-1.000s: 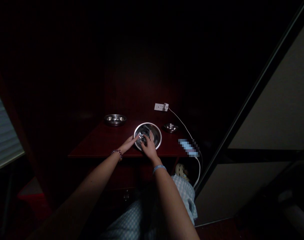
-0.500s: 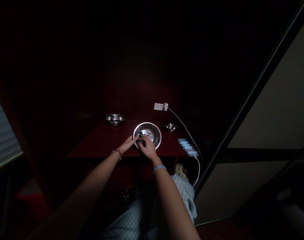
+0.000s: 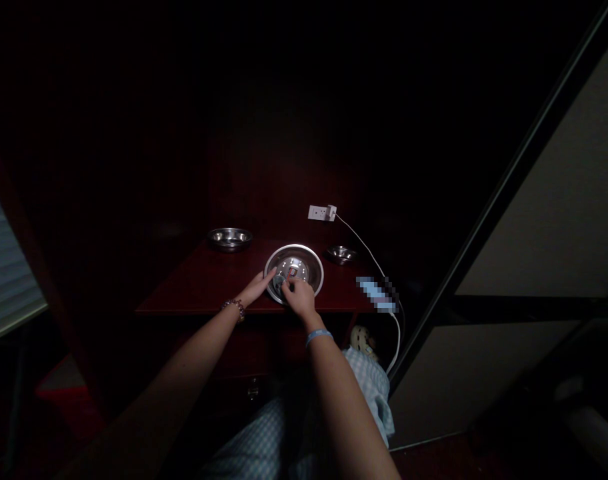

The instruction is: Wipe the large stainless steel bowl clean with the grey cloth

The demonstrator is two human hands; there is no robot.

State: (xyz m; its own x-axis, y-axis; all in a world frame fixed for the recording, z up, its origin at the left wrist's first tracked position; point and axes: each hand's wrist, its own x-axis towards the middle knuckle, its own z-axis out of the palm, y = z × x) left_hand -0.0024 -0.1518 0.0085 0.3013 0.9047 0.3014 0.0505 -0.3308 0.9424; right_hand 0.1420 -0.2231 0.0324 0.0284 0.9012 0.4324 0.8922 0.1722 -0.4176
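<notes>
A shiny steel bowl point(image 3: 308, 261) stands near the front edge of a dark red wooden table point(image 3: 199, 283). My left hand point(image 3: 258, 287) rests against the bowl's left rim with its fingers stretched along it. My right hand point(image 3: 298, 298) reaches over the near rim, its fingers pinched on a small object inside that is too dim to name. A small item with a red patch point(image 3: 293, 272) lies in the bowl just beyond those fingers.
A second steel bowl point(image 3: 229, 238) sits at the table's back left, a smaller one point(image 3: 341, 254) at the back right. A white wall socket point(image 3: 321, 213) feeds a white cable point(image 3: 379, 273) running down the right side. A pale sliding panel point(image 3: 549, 240) stands on the right.
My right hand has drawn back from the bowl's middle to its near rim and closed its fingers. The red-marked item now shows in the bowl. The left hand has barely moved.
</notes>
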